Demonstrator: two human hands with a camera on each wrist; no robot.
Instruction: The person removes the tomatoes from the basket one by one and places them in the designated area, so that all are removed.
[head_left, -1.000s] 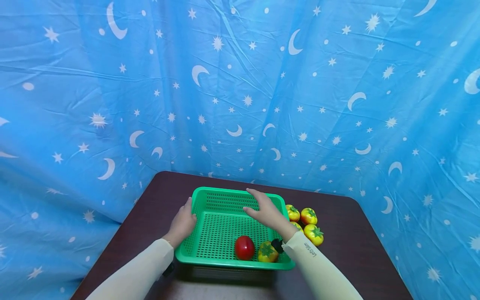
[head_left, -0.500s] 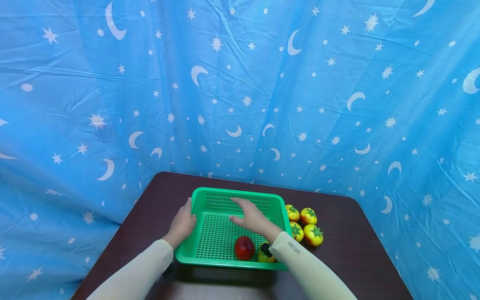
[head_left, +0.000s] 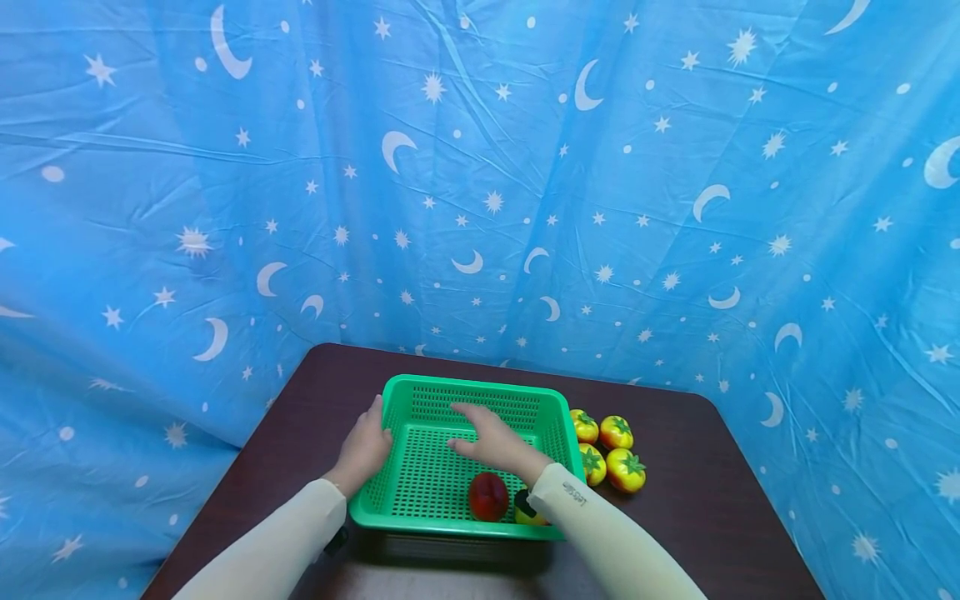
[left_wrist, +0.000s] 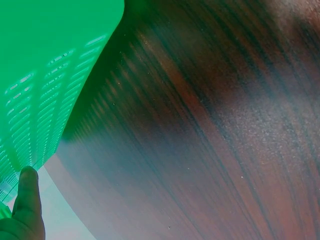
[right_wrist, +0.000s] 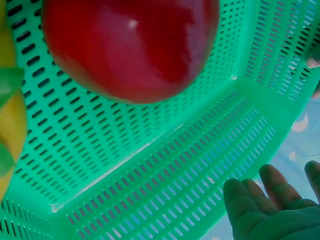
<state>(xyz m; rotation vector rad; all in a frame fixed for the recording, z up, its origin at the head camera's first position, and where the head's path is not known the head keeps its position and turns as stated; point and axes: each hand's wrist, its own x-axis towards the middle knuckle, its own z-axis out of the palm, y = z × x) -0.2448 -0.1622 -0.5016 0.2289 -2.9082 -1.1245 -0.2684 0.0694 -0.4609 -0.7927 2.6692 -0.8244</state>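
Note:
A green perforated plastic basket stands on the table. Its left side is held by my left hand, thumb at the rim and fingers along the outer wall. In the left wrist view, a fingertip lies against that wall. My right hand is over the basket, fingers spread and holding nothing. Below it, near the basket's front, lies a smooth red fruit, large in the right wrist view. Beside that is a yellow fruit with a green leafy top, partly hidden by the right wrist.
Several yellow-and-red fruits with green leafy tops, like persimmons, sit on the dark brown table just right of the basket. A blue curtain with moons and stars hangs behind the table and along its sides.
My right hand has moved left over the basket from its right side, slowing in the last half second; its sleeve now covers more of the yellow fruit. The left hand stays on the basket.

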